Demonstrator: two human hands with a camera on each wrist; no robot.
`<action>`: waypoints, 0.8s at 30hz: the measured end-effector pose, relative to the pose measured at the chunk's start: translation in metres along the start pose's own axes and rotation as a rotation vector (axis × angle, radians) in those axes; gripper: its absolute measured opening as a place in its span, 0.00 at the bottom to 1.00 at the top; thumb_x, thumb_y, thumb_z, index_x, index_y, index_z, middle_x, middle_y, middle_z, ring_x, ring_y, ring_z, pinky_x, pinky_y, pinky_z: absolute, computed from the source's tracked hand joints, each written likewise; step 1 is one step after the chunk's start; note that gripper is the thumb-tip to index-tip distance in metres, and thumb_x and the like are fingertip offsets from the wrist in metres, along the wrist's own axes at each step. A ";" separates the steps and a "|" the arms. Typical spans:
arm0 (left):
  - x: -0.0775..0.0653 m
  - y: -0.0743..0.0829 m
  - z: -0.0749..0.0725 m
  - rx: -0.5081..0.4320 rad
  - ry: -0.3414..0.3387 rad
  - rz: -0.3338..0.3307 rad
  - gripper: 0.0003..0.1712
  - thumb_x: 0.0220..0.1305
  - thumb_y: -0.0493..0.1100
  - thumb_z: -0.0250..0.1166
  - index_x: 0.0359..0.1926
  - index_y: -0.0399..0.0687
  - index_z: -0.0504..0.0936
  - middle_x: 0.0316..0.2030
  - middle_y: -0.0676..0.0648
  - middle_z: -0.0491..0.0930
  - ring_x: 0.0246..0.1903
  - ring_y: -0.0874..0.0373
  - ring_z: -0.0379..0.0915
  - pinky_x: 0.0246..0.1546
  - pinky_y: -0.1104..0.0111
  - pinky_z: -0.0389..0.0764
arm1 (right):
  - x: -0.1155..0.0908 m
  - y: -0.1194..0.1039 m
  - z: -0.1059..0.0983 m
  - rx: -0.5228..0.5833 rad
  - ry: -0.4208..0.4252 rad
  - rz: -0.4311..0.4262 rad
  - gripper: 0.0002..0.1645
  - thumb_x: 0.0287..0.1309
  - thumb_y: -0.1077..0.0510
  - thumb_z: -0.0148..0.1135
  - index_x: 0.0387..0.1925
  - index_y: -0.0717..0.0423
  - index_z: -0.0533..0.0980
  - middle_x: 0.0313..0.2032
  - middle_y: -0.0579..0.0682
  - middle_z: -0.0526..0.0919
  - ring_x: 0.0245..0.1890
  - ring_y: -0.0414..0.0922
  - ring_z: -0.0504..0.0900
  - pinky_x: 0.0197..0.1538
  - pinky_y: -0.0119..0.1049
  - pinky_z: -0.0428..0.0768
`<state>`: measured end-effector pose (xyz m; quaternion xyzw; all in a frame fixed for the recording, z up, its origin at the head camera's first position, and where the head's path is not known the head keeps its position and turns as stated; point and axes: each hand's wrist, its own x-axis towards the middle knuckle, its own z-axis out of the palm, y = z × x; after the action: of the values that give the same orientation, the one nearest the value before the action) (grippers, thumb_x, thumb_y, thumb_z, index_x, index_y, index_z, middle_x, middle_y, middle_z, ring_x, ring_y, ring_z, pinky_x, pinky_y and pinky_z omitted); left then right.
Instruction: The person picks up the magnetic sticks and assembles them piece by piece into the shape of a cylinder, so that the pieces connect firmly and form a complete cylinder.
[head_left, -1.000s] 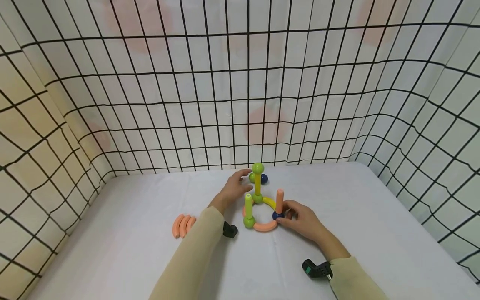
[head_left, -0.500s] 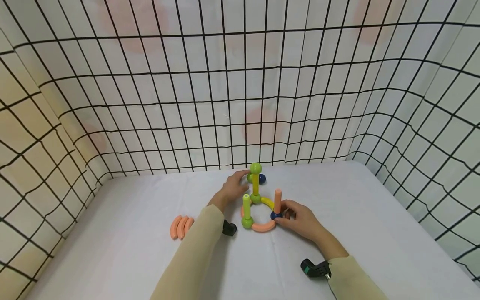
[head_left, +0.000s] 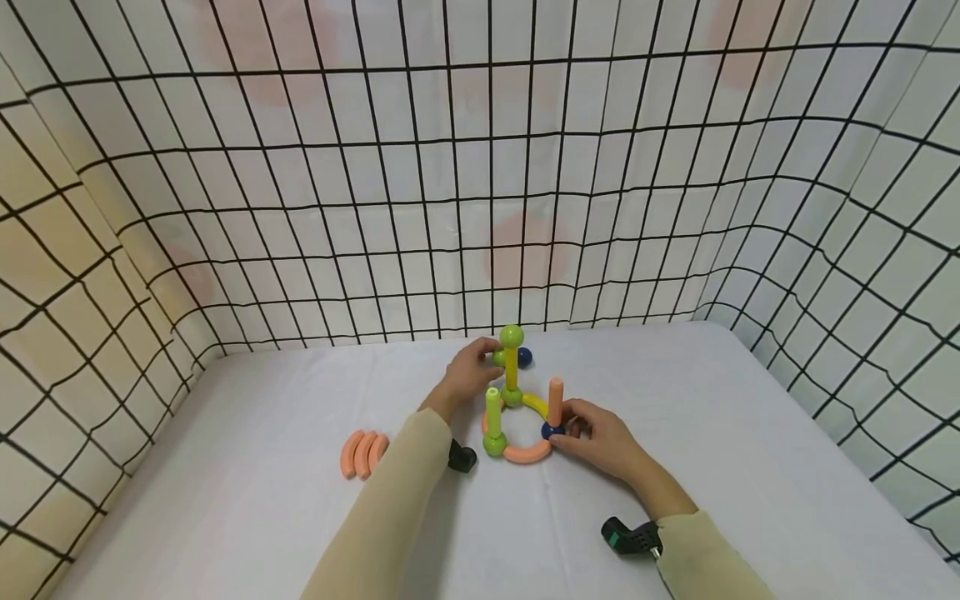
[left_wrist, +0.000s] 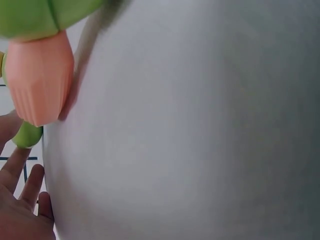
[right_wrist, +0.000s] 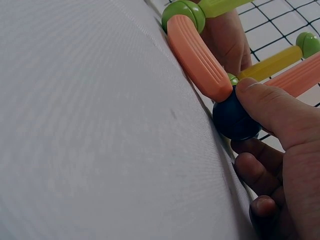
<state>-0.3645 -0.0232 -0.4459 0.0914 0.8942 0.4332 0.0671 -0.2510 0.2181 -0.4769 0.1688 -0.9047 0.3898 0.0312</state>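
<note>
on the white table (head_left: 247, 517), left hand (head_left: 469, 372) is pinching a green ball (head_left: 498, 358) behind the toy ring (head_left: 527, 455) and right hand (head_left: 602, 438) is gripping the ring's navy ball (right_wrist: 234, 116), orange stick (head_left: 556, 402) standing up top

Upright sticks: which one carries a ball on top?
The yellow stick, farthest back, topped by a green ball; the light-green stick and orange stick carry none.
</note>
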 end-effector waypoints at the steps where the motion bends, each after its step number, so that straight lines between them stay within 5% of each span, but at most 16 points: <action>1: 0.000 0.000 0.000 -0.008 0.006 -0.001 0.23 0.66 0.43 0.67 0.61 0.58 0.75 0.67 0.51 0.74 0.68 0.50 0.66 0.72 0.48 0.60 | 0.000 0.000 0.000 -0.001 -0.001 -0.002 0.22 0.57 0.49 0.72 0.52 0.48 0.78 0.42 0.43 0.83 0.35 0.37 0.75 0.37 0.29 0.74; 14: 0.000 0.003 0.001 0.009 0.066 0.031 0.10 0.65 0.40 0.68 0.47 0.51 0.80 0.52 0.50 0.83 0.54 0.52 0.74 0.63 0.54 0.71 | 0.000 0.000 0.001 -0.010 0.016 -0.044 0.22 0.56 0.48 0.73 0.51 0.46 0.79 0.41 0.42 0.84 0.33 0.34 0.75 0.37 0.29 0.75; 24: -0.003 0.003 0.000 0.042 0.011 0.012 0.21 0.64 0.41 0.67 0.58 0.54 0.80 0.55 0.46 0.79 0.56 0.50 0.73 0.63 0.55 0.73 | -0.001 -0.002 0.000 -0.010 0.017 -0.033 0.22 0.56 0.49 0.73 0.51 0.47 0.79 0.41 0.42 0.84 0.33 0.35 0.75 0.37 0.29 0.75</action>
<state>-0.3614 -0.0221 -0.4434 0.0959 0.9029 0.4152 0.0576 -0.2496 0.2170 -0.4759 0.1801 -0.9035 0.3861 0.0459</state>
